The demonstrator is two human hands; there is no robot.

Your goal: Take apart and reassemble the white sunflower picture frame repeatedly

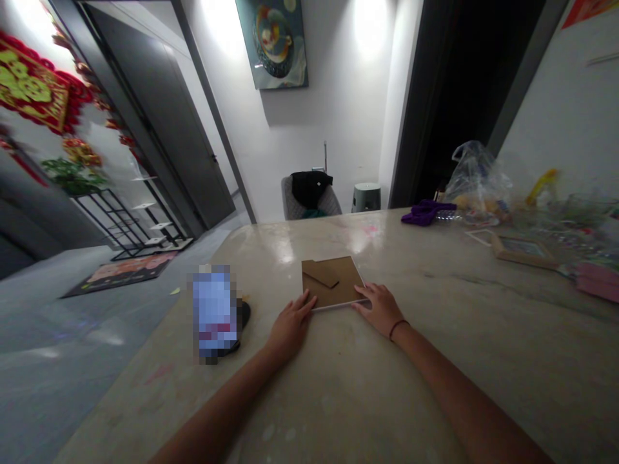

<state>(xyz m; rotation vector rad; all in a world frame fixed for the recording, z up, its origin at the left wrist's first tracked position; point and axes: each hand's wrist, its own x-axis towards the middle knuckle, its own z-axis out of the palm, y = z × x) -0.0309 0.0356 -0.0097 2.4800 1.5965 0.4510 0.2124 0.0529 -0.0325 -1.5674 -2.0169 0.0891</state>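
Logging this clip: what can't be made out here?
Brown panel's underside: head view, hidden by the panel itself.
Pixelated item: head view, masked by blocks.
Clear plastic bag's contents: head view, blurred.
Dark doorway's interior: head view, lost in shadow.
Pink item's far end: head view, cut by right edge.

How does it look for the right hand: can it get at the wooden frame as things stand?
Probably yes: the right hand rests at the brown board's edge, and bare tabletop lies between it and the wooden frame. It may need a stretch.
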